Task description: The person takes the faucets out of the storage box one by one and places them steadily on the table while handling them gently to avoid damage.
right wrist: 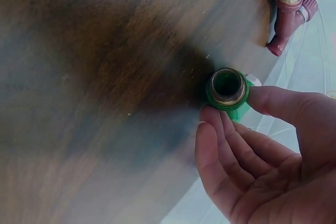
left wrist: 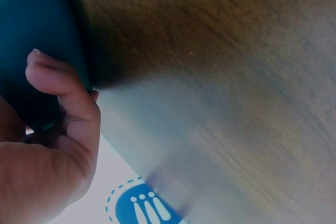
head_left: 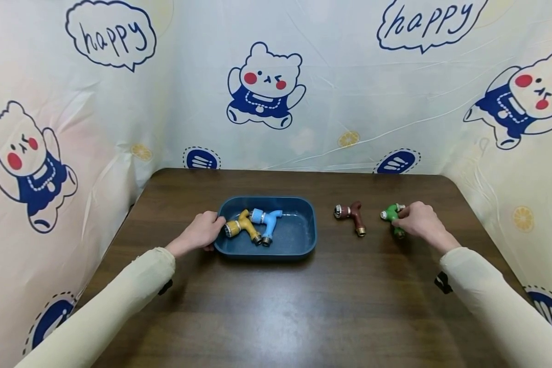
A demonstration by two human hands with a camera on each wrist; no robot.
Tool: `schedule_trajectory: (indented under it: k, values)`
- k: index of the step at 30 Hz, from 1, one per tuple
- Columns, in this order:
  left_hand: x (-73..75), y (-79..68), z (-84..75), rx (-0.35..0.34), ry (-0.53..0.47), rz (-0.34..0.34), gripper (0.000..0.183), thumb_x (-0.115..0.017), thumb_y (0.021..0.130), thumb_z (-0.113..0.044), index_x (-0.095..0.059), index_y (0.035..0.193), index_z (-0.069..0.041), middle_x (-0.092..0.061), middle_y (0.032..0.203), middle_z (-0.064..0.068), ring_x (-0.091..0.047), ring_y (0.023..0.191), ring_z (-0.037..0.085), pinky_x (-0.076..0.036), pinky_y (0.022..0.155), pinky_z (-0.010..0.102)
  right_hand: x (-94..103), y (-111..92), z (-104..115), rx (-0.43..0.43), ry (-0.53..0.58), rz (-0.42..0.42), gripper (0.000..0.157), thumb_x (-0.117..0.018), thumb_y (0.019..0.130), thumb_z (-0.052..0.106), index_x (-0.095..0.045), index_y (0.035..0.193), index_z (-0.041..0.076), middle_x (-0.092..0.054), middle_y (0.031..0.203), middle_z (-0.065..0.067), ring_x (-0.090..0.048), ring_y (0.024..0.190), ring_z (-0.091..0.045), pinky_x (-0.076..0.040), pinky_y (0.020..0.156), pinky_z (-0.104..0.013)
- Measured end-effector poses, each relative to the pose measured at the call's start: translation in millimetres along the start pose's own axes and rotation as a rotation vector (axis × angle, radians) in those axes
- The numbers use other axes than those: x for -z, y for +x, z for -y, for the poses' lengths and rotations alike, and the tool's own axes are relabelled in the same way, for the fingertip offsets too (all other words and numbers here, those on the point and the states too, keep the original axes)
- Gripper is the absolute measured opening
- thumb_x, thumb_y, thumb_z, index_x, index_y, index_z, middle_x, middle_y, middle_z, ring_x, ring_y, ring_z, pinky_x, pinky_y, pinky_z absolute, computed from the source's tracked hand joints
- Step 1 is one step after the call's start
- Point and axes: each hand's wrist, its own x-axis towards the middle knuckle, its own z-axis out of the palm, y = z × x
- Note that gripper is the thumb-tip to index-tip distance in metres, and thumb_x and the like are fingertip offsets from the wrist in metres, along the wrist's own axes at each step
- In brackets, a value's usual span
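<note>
My left hand [head_left: 201,230] grips the left rim of a blue plastic basin [head_left: 299,246], thumb over the edge and fingers outside it. Inside the basin lie a yellow tap [head_left: 245,223] and a light blue tap [head_left: 270,223], side by side toward the left. On the right of the table, my right hand [head_left: 418,221] pinches a green tap [head_left: 390,212] between thumb and fingers. Its threaded brass end faces the camera in the right wrist view. Between basin and right hand a dark red tap [head_left: 358,219] lies on the wood, touched by neither hand.
The brown wooden table [head_left: 276,306] has its far edge against a pale patterned curtain [head_left: 331,117], which also hangs along both sides. The basin's walls stand up around the two taps in it.
</note>
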Motion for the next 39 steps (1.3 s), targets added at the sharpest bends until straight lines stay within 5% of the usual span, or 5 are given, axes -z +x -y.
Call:
schedule_trajectory:
  k: [6, 22, 29, 39]
  values:
    - [0.5, -0.7, -0.9, 0.003, 0.001, 0.003, 0.037, -0.037, 0.110, -0.022, -0.063, 0.101, 0.004, -0.067, 0.080, 0.017, -0.066, 0.051, 0.022, -0.058, 0.049, 0.034, 2.4, -4, 2, 0.000, 0.019, 0.006, 0.043, -0.072, 0.098, 0.025, -0.072, 0.118, -0.012, -0.071, 0.113, -0.029, -0.062, 0.090, -0.032, -0.055, 0.070, -0.040]
    - [0.7, -0.9, -1.6, 0.009, 0.008, -0.002, 0.037, -0.038, 0.111, -0.022, -0.061, 0.096, 0.002, -0.065, 0.077, 0.016, -0.066, 0.051, 0.022, -0.058, 0.048, 0.034, 8.2, -11, 23, 0.105, -0.028, -0.101, 0.044, -0.074, 0.095, 0.026, -0.072, 0.117, -0.013, -0.072, 0.114, -0.030, -0.070, 0.099, -0.043, -0.056, 0.083, -0.058]
    - [0.5, 0.0, -2.0, 0.003, 0.006, 0.007, 0.037, -0.037, 0.111, -0.023, -0.061, 0.097, 0.003, -0.065, 0.079, 0.016, -0.066, 0.052, 0.022, -0.058, 0.049, 0.034, 11.2, -14, 35, 0.112, -0.025, -0.091, 0.043, -0.073, 0.096, 0.027, -0.073, 0.116, -0.011, -0.073, 0.111, -0.029, -0.071, 0.087, -0.034, -0.058, 0.076, -0.055]
    - [1.5, -1.2, -2.2, -0.003, 0.004, 0.002, 0.037, -0.038, 0.111, -0.022, -0.062, 0.096, 0.002, -0.065, 0.078, 0.015, -0.065, 0.051, 0.020, -0.058, 0.048, 0.034, 12.7, -20, 52, 0.147, -0.032, -0.088, 0.044, -0.072, 0.097, 0.025, -0.070, 0.122, -0.012, -0.074, 0.110, -0.027, -0.074, 0.091, -0.036, -0.058, 0.081, -0.057]
